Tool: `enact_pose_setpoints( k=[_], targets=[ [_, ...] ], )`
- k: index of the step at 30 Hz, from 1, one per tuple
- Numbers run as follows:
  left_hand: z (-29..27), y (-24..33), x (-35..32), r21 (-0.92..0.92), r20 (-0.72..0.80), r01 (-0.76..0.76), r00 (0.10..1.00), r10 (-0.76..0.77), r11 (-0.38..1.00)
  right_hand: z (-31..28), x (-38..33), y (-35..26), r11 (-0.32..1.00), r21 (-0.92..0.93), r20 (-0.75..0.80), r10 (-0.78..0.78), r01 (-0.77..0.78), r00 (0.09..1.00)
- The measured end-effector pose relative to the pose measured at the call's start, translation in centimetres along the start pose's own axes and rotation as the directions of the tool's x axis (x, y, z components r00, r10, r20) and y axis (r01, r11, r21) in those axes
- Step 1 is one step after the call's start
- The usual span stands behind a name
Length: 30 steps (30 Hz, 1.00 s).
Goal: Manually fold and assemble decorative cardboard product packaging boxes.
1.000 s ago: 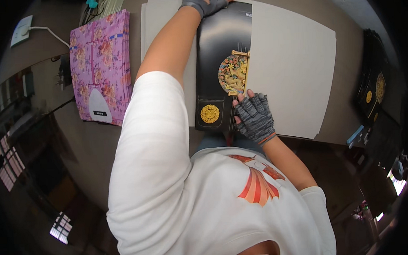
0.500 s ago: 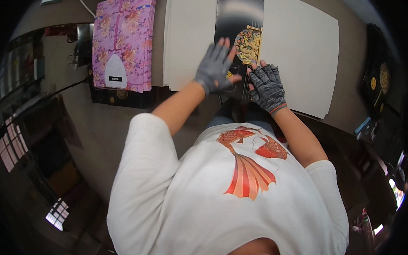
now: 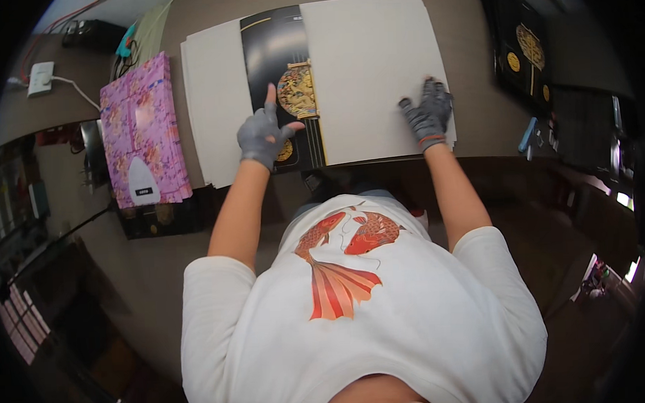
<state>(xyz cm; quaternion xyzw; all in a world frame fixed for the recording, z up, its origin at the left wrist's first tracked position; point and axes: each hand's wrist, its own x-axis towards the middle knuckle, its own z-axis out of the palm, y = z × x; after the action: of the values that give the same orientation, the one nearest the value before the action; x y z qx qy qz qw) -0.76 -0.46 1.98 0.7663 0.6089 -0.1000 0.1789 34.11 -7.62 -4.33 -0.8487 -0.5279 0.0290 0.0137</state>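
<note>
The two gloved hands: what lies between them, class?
Between the left hand and the right hand, the head view shows the right part of the black panel, then bare white sheet.

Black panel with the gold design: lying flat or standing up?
Lying flat: the black panel shows its printed face upward, white sheets on either side, left hand over it.

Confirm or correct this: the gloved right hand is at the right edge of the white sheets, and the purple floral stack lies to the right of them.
The purple floral stack lies to the left of the white sheets, not the right; the head view shows it.
</note>
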Motion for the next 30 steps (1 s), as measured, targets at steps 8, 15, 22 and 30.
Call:
enact_pose_setpoints(
  k=[8, 15, 22, 30],
  targets=[
    [-3.0, 1.8, 3.9, 0.153, 0.296, 0.142, 0.938, -0.182, 0.978, -2.7, 3.7, 5.9, 0.985, 0.076, 0.207, 0.135, -0.154, 0.969],
    [-2.8, 1.6, 3.1, 0.179, 0.163, 0.079, 0.981, -0.109, 0.981, -3.7, 4.2, 5.3, 0.952, 0.251, 0.160, 0.139, -0.177, 0.977],
    [-1.1, 1.6, 4.4, 0.065, 0.063, -0.115, 0.992, 0.111, 0.991, -2.0, 8.1, 10.5, 0.720, 0.647, 0.241, 0.121, -0.252, 0.963],
    [-1.1, 1.0, 3.9, 0.026, 0.153, -0.020, 0.988, 0.016, 0.999, -13.0, 0.7, -8.6, 0.347, 0.769, -0.160, -0.709, 0.537, 0.687]
  ],
)
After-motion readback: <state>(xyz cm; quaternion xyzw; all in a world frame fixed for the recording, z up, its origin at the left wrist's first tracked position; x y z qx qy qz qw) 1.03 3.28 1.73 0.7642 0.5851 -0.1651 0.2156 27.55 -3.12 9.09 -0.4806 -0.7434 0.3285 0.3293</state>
